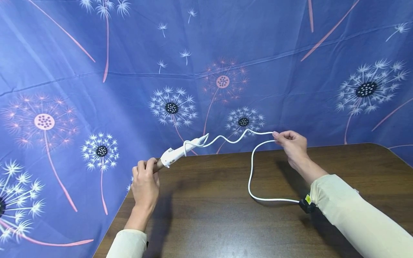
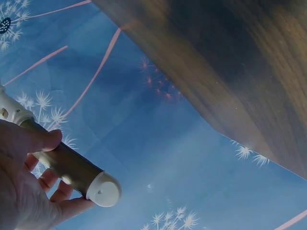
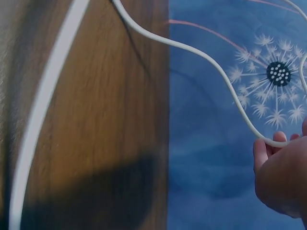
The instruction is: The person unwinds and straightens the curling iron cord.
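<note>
My left hand (image 1: 146, 184) grips a curling iron (image 1: 175, 154) by its brown barrel (image 2: 72, 165), thumb on one side and fingers on the other. The iron's white handle points up and right, and its white end cap (image 2: 104, 189) sticks out past the fingers. A white cord (image 1: 226, 139) loops round the handle and runs in waves to the right. There my right hand (image 1: 294, 146) pinches the cord between thumb and fingertips, above the table's back edge. From that pinch the cord hangs in a loop to a black piece with a yellow label (image 1: 307, 204), beside the right sleeve.
A brown wooden table (image 1: 206, 222) lies below both hands, with their shadows on it. Blue cloth with dandelion prints (image 1: 274, 82) hangs behind the table and along its left side.
</note>
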A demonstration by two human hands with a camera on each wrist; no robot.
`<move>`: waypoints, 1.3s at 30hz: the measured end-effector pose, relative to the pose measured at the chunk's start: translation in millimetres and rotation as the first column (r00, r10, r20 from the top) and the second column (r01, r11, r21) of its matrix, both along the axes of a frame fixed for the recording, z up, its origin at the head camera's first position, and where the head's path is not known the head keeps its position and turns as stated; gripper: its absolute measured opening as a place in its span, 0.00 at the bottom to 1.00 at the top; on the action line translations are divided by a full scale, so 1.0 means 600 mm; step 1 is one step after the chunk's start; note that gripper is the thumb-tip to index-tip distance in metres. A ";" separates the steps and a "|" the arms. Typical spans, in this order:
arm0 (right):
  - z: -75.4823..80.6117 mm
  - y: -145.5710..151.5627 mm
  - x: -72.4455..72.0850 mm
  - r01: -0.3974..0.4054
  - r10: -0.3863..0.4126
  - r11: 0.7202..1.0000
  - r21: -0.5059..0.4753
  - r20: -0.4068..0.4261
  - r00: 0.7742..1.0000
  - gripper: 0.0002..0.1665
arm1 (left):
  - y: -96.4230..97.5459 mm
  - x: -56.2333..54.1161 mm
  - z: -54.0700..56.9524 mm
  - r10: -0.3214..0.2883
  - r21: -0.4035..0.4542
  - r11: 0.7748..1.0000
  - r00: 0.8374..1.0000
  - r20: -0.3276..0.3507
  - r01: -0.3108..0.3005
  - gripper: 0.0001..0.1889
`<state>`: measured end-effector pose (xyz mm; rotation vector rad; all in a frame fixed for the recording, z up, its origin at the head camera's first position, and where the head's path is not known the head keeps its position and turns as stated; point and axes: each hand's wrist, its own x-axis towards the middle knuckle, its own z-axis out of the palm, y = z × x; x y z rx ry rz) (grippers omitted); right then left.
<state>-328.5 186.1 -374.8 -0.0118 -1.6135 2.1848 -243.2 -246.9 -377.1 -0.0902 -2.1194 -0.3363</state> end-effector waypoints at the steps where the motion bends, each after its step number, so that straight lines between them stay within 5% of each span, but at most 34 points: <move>1: -0.002 0.002 0.000 -0.002 0.001 0.999 0.035 0.025 1.000 0.09 | 0.001 0.000 0.001 -0.006 0.006 1.000 1.000 -0.002 0.006 0.22; 9: -0.025 0.017 -0.001 -0.064 0.017 0.925 0.375 0.126 0.992 0.11 | 0.014 0.001 0.016 -0.034 0.023 0.999 0.999 -0.036 0.035 0.22; 23: -0.036 0.015 0.001 -0.125 0.082 0.820 0.559 0.101 0.992 0.24 | 0.031 0.001 0.032 -0.071 0.038 0.997 0.995 -0.074 0.074 0.21; 28: -0.031 0.011 0.002 -0.141 0.104 0.829 0.542 0.098 0.990 0.22 | 0.034 0.000 0.036 -0.075 0.036 0.996 0.994 -0.081 0.079 0.21; 31: -0.029 0.007 0.003 -0.195 0.177 0.874 0.444 0.083 0.981 0.13 | 0.036 0.001 0.035 -0.077 0.037 0.996 0.994 -0.080 0.080 0.21; 35: -0.026 0.000 0.004 -0.326 0.333 0.910 0.257 0.019 0.943 0.07 | 0.040 0.002 0.035 -0.081 0.036 0.996 0.994 -0.076 0.084 0.21; 39: -0.022 -0.009 0.006 -0.438 0.447 0.885 0.160 -0.028 0.894 0.11 | 0.044 0.004 0.037 -0.088 0.031 0.995 0.993 -0.082 0.091 0.21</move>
